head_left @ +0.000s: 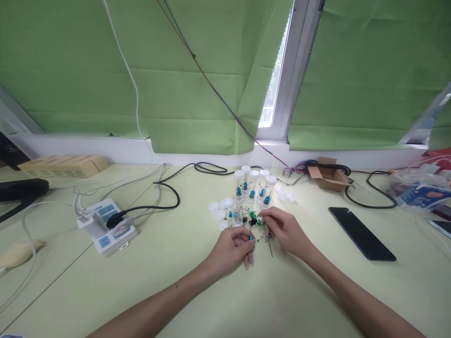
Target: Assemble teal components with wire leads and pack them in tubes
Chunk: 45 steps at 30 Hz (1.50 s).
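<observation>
My left hand (232,249) is closed, its thumb and fingers pinching a small blue part (250,238) with a thin metal stem pointing up. To its right, my right hand (283,229) has its fingers bent together over the small green parts (252,215); what it grips, if anything, is too small to make out. Thin dark rods (270,248) lie under that hand. Just beyond my hands stands an uncapped clear tube (238,217). Farther back are several clear tubes (252,188) with white caps, upright, each with a blue part inside. Loose white caps (213,207) lie to the left.
A white power strip (112,227) with plugs and cables sits at left. On the right are a dark phone (361,233), an open cardboard box (327,176) and a plastic bag (421,192). A black cable (178,195) curves across the back of the table.
</observation>
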Tool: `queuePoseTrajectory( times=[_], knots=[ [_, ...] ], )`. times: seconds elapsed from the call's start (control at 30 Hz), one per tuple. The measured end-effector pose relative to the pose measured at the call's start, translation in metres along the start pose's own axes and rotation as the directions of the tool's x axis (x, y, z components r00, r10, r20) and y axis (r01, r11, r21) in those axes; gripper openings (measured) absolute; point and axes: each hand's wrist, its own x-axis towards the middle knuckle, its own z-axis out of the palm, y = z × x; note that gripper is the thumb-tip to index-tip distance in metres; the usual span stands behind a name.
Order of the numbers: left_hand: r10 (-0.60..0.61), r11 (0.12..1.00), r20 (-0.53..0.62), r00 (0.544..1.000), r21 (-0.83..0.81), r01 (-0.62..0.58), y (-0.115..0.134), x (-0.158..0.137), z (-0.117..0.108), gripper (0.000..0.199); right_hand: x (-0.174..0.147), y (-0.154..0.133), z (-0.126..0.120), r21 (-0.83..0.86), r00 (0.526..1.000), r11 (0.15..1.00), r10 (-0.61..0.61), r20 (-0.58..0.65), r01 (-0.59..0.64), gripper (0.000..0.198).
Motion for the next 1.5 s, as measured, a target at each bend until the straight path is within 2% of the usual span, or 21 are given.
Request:
queuePoseTrajectory(
  times=[0.13, 0.47, 0.63, 0.77, 0.9, 1.5],
  knots=[
    [0.022, 1.000, -0.001, 1.000, -0.015, -0.022, -0.007, 0.001, 0.000, 0.021, -0.003, 0.005, 0.004, 0.085, 0.999, 0.996, 0.014, 0.034, -0.017, 0.028],
    [0.021, 1.000, 0.013, 1.000, -0.020, -0.021, -0.008, 0.000, 0.001, 0.018, -0.009, -0.006, 0.009, -0.091, 0.990, 0.987, -0.138, -0.012, 0.136, 0.021],
    [0.020, 1.000, 0.000, 1.000, -0.021, -0.020, -0.009, 0.002, 0.001, 0.015, -0.010, -0.009, 0.011, 0.026, 0.998, 0.999, -0.022, -0.058, 0.024, 0.031],
    [0.016, 1.000, 0.005, 1.000, -0.018, -0.016, -0.009, 0.002, 0.002, 0.016, -0.011, -0.010, 0.015, 0.151, 0.998, 0.987, 0.052, -0.018, -0.049, 0.036],
    [0.022, 0.999, 0.007, 1.000, -0.029, -0.022, -0.007, 0.002, 0.002, 0.018, -0.012, -0.011, 0.018, 0.168, 0.998, 0.985, 0.046, 0.032, -0.051, 0.035],
    [0.019, 1.000, 0.029, 0.999, -0.013, -0.019, -0.012, 0.003, 0.000, 0.019, -0.010, -0.005, 0.020, 0.173, 0.993, 0.982, 0.066, 0.096, -0.082, 0.033]
  ],
)
